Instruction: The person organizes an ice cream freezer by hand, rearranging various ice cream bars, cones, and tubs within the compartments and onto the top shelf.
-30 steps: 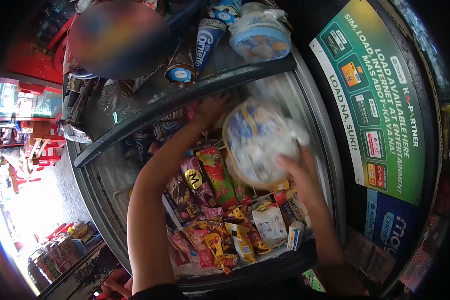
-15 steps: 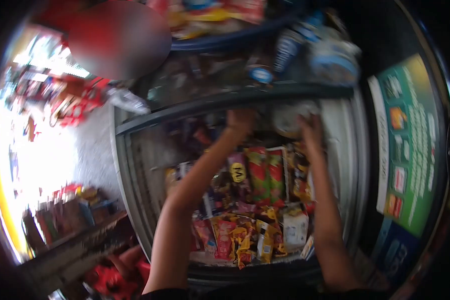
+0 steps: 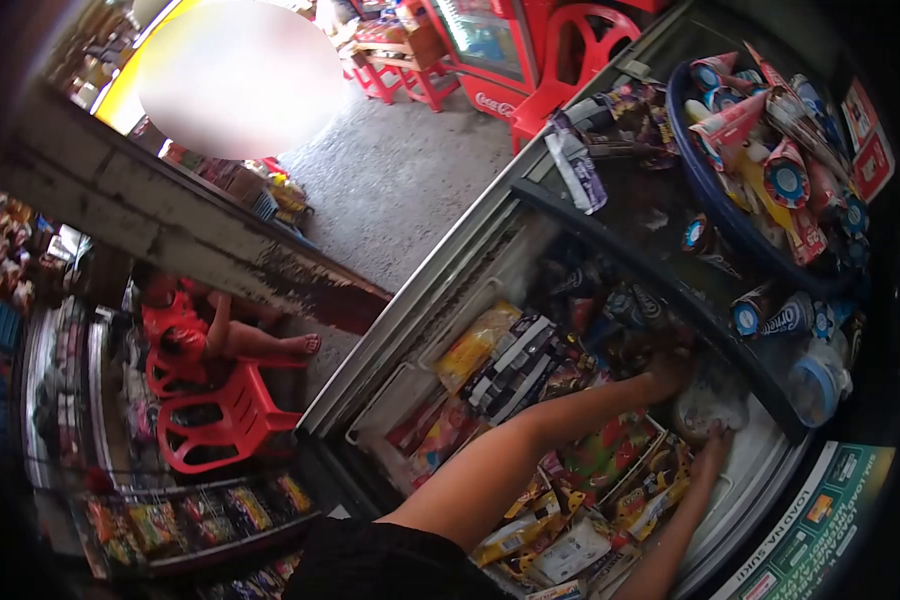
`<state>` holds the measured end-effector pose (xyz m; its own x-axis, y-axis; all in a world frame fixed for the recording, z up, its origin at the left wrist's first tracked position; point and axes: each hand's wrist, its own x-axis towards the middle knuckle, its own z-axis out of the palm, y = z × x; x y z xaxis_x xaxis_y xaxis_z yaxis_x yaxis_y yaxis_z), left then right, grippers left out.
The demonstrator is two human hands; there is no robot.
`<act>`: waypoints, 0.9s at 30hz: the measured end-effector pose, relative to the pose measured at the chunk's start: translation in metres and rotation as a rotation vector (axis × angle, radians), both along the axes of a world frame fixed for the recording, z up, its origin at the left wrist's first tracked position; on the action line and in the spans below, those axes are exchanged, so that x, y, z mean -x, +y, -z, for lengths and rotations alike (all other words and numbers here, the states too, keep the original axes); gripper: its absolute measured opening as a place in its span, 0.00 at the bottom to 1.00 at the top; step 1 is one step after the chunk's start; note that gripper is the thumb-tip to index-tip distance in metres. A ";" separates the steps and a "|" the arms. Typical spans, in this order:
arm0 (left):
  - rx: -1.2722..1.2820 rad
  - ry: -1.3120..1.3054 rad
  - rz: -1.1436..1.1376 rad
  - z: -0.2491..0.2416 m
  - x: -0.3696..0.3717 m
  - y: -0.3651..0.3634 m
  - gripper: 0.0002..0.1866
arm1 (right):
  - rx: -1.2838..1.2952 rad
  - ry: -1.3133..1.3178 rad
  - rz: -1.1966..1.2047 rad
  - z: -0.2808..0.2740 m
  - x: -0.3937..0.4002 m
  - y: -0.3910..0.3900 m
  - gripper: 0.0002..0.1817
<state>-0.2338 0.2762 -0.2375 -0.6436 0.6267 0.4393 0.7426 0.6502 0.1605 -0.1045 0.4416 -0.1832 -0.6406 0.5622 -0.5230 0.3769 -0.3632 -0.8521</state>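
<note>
Both my arms reach into an open chest freezer [image 3: 760, 455] filled with packaged ice creams. My left hand [image 3: 670, 372] is deep inside, beside dark-wrapped ice cream cones [image 3: 635, 305]; its fingers are in shadow and hidden. My right hand [image 3: 711, 452] is lower, by the freezer's right wall, fingers stretched against a clear plastic-wrapped tub [image 3: 710, 405]. That tub lies between the two hands. Beneath my arms are red-and-green ice cream packs [image 3: 608, 452] and yellow-brown ice cream packets [image 3: 520, 530]. A white-and-dark striped pack [image 3: 515, 370] lies left of my left forearm.
The dark-edged glass lid [image 3: 660, 285] crosses just above my hands. On it stand a blue basin [image 3: 705, 205] of cones and a blue-lidded container [image 3: 813, 390]. A person in red [image 3: 180, 320] sits behind a red chair [image 3: 235, 415] at left.
The view has swung left and tilted, bringing the doorway and seated person into sight. Both hands stay inside the freezer around the clear plastic-wrapped tub.
</note>
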 end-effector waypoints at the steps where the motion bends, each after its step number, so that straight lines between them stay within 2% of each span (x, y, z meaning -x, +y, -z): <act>1: 0.068 -0.085 -0.012 -0.017 -0.008 -0.005 0.20 | 0.002 -0.001 -0.019 0.024 -0.005 0.014 0.30; 2: 0.069 -0.084 -0.029 -0.040 -0.013 -0.015 0.20 | -0.065 -0.016 -0.118 0.070 -0.006 0.043 0.30; 3: 0.105 -0.407 0.083 -0.068 -0.014 -0.034 0.19 | -0.133 -0.024 -0.215 0.098 -0.007 0.060 0.30; 4: 0.138 -0.725 0.194 -0.101 -0.016 -0.056 0.18 | -0.128 -0.009 -0.231 0.102 -0.006 0.061 0.30; 7: -0.247 -0.808 0.198 -0.200 -0.049 -0.133 0.18 | -0.018 0.063 -0.200 0.108 0.005 0.058 0.28; 8: -0.384 -0.847 0.201 -0.229 -0.063 -0.160 0.17 | -0.126 0.114 -0.203 0.118 0.010 0.059 0.28; 9: -0.499 -0.804 0.154 -0.236 -0.079 -0.184 0.15 | -0.233 0.166 -0.202 0.123 0.014 0.057 0.28; 10: -0.514 -0.864 0.055 -0.261 -0.098 -0.210 0.15 | -0.212 0.130 -0.170 0.121 0.017 0.054 0.28; 12: -0.698 -1.182 -0.197 -0.302 -0.139 -0.257 0.15 | -0.166 0.111 -0.138 0.109 0.022 0.056 0.28; 13: -0.705 -1.031 -0.247 -0.303 -0.156 -0.279 0.14 | -0.119 0.068 -0.086 0.103 0.023 0.051 0.28; 16: -1.115 -1.079 -0.438 -0.334 -0.206 -0.326 0.12 | -0.233 -0.019 -0.056 -0.016 0.011 -0.009 0.28; 17: -1.122 -1.068 -0.435 -0.340 -0.219 -0.338 0.12 | -0.273 -0.062 -0.037 -0.038 0.007 -0.020 0.27; 18: -1.268 -0.997 -0.510 -0.344 -0.232 -0.349 0.12 | -0.144 0.146 -0.001 -0.039 0.008 -0.033 0.26; 19: -1.408 -0.926 -0.587 -0.345 -0.245 -0.357 0.11 | -0.068 0.226 -0.111 -0.040 0.003 -0.043 0.26; 20: -1.411 -0.928 -0.590 -0.349 -0.256 -0.361 0.11 | 0.009 0.304 -0.219 -0.067 -0.003 -0.071 0.25; 22: -1.658 -0.891 -0.636 -0.356 -0.274 -0.365 0.11 | 0.136 0.347 -0.463 -0.117 -0.017 -0.124 0.21; 25: -1.772 -0.928 -0.605 -0.357 -0.293 -0.367 0.10 | 0.188 0.392 -0.760 -0.170 -0.048 -0.182 0.15; 27: -1.776 -0.932 -0.592 -0.358 -0.302 -0.367 0.11 | 0.139 0.331 -0.835 -0.197 -0.069 -0.208 0.12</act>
<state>0.0678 -0.0905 0.1208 -0.8957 -0.3256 -0.3027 -0.0994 -0.5171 0.8502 -0.0353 0.2335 0.0134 -0.9408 -0.2068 -0.2685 0.3078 -0.1894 -0.9324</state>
